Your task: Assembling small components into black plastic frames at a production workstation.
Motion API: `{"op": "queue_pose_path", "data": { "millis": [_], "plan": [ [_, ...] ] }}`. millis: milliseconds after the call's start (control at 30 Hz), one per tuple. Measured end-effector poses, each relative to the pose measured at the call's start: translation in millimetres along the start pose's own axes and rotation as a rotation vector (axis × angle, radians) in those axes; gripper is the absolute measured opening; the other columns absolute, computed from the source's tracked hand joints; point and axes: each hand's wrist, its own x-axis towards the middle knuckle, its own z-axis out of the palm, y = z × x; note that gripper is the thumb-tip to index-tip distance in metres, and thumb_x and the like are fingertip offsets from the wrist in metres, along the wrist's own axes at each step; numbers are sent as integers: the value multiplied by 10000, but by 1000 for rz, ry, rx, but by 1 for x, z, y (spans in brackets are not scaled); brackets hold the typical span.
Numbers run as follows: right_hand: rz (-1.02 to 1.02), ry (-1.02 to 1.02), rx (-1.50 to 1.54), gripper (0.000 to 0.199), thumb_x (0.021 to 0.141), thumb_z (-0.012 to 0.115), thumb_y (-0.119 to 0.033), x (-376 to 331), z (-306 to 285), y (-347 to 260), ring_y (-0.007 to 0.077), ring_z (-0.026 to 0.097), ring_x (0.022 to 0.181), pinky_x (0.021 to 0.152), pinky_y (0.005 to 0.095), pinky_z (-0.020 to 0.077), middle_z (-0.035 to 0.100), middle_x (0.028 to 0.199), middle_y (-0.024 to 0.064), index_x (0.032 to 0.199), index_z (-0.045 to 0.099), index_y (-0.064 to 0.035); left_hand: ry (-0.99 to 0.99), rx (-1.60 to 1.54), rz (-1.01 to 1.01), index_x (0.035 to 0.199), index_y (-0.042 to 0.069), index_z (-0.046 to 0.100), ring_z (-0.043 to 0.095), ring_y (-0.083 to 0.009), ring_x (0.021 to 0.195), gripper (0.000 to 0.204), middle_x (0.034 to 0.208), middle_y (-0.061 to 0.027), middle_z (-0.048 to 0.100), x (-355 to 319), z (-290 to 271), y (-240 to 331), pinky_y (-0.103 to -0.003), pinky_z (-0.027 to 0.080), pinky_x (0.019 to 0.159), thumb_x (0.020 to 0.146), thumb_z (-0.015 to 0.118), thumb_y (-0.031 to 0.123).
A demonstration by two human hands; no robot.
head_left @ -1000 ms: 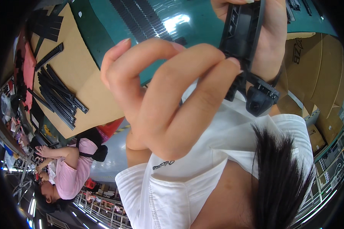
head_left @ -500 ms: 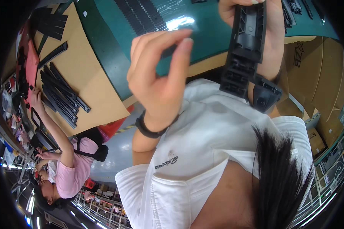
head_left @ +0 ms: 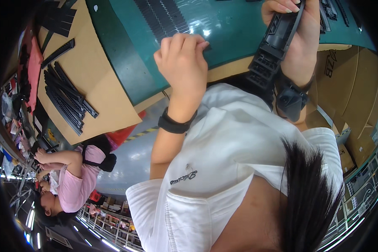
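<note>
- Pinched black plastic part in right hand, upper right.
- Held left hand curled near dark strips, upper middle (couldn't tell whether pinching anything).
- Seemingly risked dropping part through loosened one-handed grip.

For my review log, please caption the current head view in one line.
Right hand gripping a long black slotted part; left hand with fingers curled, green table beyond.
</note>
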Motion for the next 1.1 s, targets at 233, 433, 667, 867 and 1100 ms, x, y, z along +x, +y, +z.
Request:
{"op": "queue_pose_path", "data": {
  "millis": [233, 433, 667, 867, 1100],
  "plan": [
    [102, 30, 151, 161, 990, 592, -167, 3, 13, 7, 105, 552, 585, 590, 263, 508, 545, 684, -14, 904, 604, -32, 83, -122, 24, 856, 71, 689, 638, -263, 1000, 80, 992, -38, 723, -8, -2, 0, -371, 459, 884, 832, 749, 25],
    [132, -58, 193, 150, 989, 609, -158, 9, 13, 15, 104, 566, 608, 611, 263, 518, 553, 688, -14, 908, 590, -34, 36, -578, 147, 863, 4, 709, 643, -302, 1056, 109, 1025, -114, 727, 25, -65, 30, -401, 490, 936, 775, 753, -42],
    [159, -57, 155, 142, 982, 622, -164, 8, 27, 16, 95, 562, 610, 601, 260, 514, 552, 692, -23, 920, 593, -39, 129, -421, 481, 814, 20, 740, 623, -268, 916, 219, 939, -98, 719, 41, -77, 46, -358, 495, 824, 628, 851, -12],
    [147, -114, 143, 140, 976, 630, -165, 12, 21, 17, 93, 560, 607, 597, 261, 511, 551, 694, -25, 923, 594, -40, 155, -394, 521, 805, 35, 748, 621, -247, 892, 216, 928, -84, 717, 42, -75, 45, -330, 486, 773, 622, 860, 4],
    [147, -96, 102, 137, 975, 628, -162, 10, 30, 18, 91, 561, 607, 599, 263, 510, 552, 697, -25, 919, 591, -43, 174, -386, 523, 821, 51, 766, 616, -245, 894, 233, 932, -77, 715, 43, -76, 46, -335, 490, 771, 619, 882, 44]
  ]
}}
